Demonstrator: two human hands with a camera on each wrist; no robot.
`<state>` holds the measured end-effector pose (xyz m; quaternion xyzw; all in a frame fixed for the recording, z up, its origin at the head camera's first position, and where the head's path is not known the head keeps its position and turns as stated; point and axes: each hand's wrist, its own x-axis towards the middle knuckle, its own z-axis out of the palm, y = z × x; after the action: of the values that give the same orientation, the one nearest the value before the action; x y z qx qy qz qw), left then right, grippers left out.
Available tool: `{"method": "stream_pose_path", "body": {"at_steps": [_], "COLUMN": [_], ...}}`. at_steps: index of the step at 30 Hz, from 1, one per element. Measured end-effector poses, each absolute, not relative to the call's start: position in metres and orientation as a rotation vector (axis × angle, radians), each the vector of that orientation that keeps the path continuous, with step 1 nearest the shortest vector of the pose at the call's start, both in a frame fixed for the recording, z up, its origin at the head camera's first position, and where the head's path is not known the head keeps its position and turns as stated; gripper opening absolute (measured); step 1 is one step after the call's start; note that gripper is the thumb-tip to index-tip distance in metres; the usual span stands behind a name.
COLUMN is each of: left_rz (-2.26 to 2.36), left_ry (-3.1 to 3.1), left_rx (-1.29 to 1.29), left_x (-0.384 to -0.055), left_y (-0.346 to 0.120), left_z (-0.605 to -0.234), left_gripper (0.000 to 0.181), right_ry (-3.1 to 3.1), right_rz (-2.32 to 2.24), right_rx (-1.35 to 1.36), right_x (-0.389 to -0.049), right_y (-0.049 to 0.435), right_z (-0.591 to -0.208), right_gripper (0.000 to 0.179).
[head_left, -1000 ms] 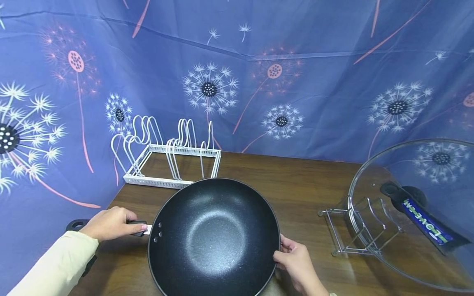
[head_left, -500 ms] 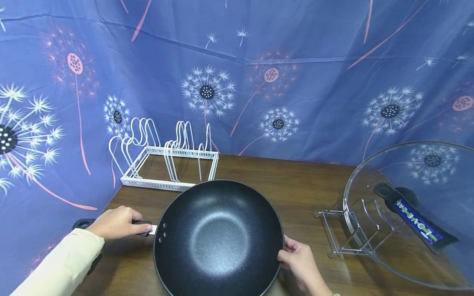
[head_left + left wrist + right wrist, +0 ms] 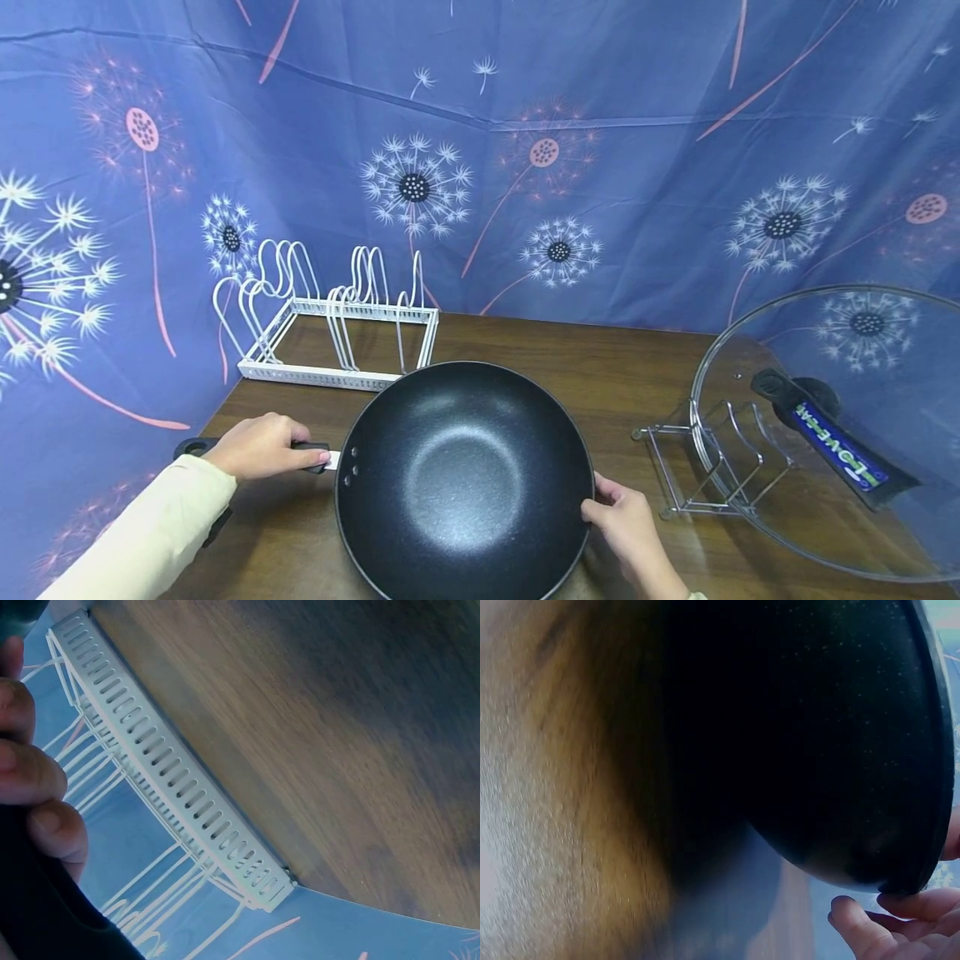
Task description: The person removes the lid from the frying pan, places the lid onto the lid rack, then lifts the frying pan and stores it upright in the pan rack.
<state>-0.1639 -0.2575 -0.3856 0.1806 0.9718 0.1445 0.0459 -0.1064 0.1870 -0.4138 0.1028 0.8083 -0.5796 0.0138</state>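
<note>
A black wok (image 3: 463, 487) with a speckled inside faces up at the front of the table. My left hand (image 3: 258, 448) grips its long black handle (image 3: 52, 907), fingers curled round it in the left wrist view. At the opposite side, my right hand (image 3: 628, 527) pinches the rim between thumb and fingers. The right wrist view shows the wok's dark outer wall (image 3: 840, 750) above the wooden surface, with fingertips (image 3: 847, 915) at its edge. Whether the wok's base touches the table cannot be made out. Part of another black object (image 3: 217, 529) shows beneath the left sleeve.
A white wire rack (image 3: 330, 377) with upright loops stands behind the wok at the left. To the right, a large glass lid (image 3: 870, 533) with a black handle leans upright in a chrome wire rack (image 3: 663, 475). A blue dandelion-print cloth (image 3: 645, 192) hangs behind the wooden table (image 3: 570, 350).
The wok has shifted to the right, both hands moving along with it and keeping their hold. The head view has turned slightly, so the background sits a little further left.
</note>
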Motion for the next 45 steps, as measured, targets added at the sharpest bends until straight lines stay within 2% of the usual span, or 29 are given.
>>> {"method": "stream_pose_path", "body": {"at_steps": [9,18,28,32,40,45], "left_rz": [0.589,0.51,0.528,0.564,0.608,0.725], "left_ry": [2.897,2.937,3.014,3.042,3.018,2.975], "left_rx": [0.675,0.721,0.681,0.616,0.68,0.675], "left_x": [-0.163,-0.158,-0.153,-0.151,-0.149,-0.147], "left_y": [-0.269,-0.279,-0.257,-0.253,-0.283,-0.296], "left_z": [-0.378,-0.376,-0.381,-0.383,-0.384,-0.383], "left_gripper": [0.023,0.035,0.035,0.03,0.02,0.015], "right_ry": [2.767,2.759,2.792,2.848,2.672,2.395], "right_rz": [-1.594,-1.588,-1.542,-1.5,-1.81,-2.084], "right_rx": [0.114,0.043,0.078,0.099,0.322,0.334], "right_x": [-0.105,-0.112,-0.141,-0.148,-0.111,-0.096], "right_y": [0.182,0.189,0.205,0.207,0.198,0.194], "right_z": [-0.413,-0.416,-0.408,-0.41,-0.426,-0.427], "right_gripper": [0.063,0.059,0.06,0.06,0.062,0.067]}}
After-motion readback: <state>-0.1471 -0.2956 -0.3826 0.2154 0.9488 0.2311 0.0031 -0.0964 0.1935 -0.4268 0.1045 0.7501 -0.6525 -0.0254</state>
